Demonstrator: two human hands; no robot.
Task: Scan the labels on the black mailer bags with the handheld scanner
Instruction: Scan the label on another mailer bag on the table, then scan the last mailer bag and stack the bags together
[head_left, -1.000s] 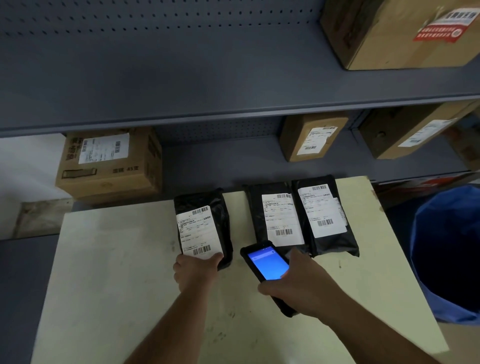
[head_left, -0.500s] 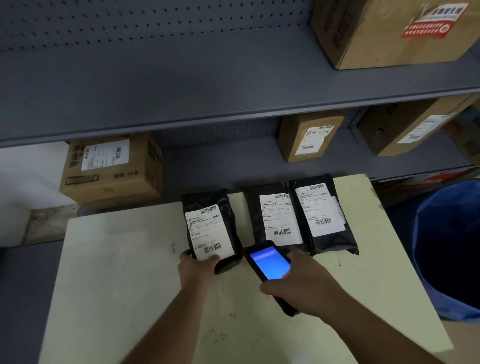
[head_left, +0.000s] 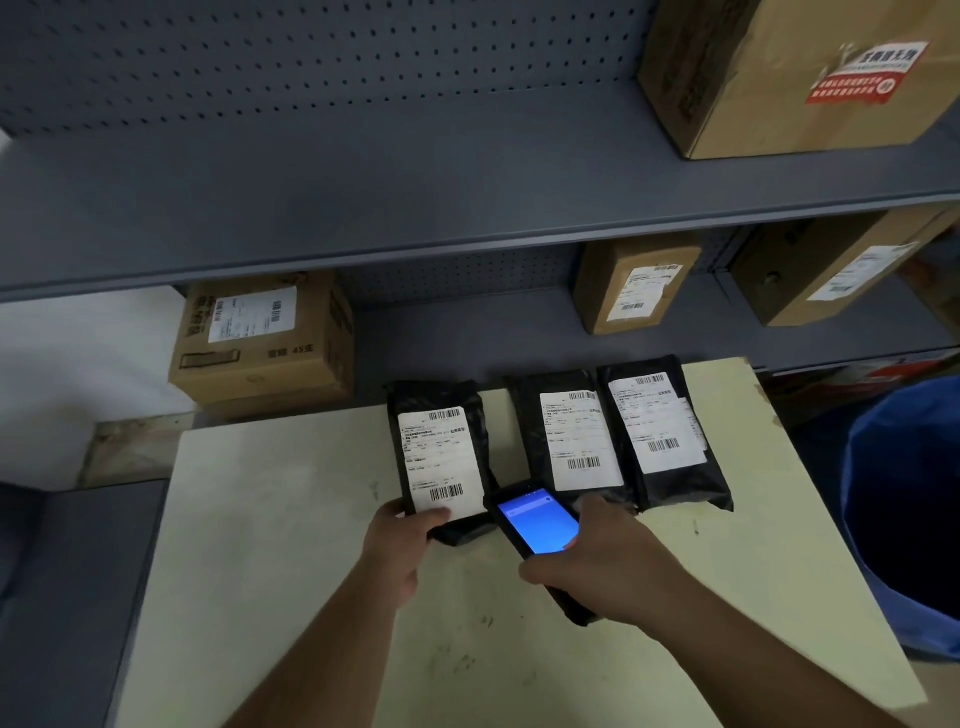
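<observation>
Three black mailer bags with white barcode labels lie in a row at the far edge of a pale table (head_left: 291, 561). My left hand (head_left: 397, 545) grips the near end of the left bag (head_left: 440, 452), thumb on its label. The middle bag (head_left: 569, 441) and the right bag (head_left: 662, 434) overlap slightly. My right hand (head_left: 605, 564) holds a black handheld scanner (head_left: 537, 525) with a lit blue screen, its top end close to the left bag's lower barcode and over the middle bag's near end.
Grey metal shelving stands behind the table. Cardboard boxes sit on it: one at the left (head_left: 262, 338), two at the right (head_left: 636, 283) (head_left: 831, 270), a large one on the upper shelf (head_left: 795, 73). A blue bin (head_left: 904, 514) stands right of the table.
My left hand has slid the left bag rightward, closer to the middle bag and the scanner. The scanner and my right hand stayed nearly in place.
</observation>
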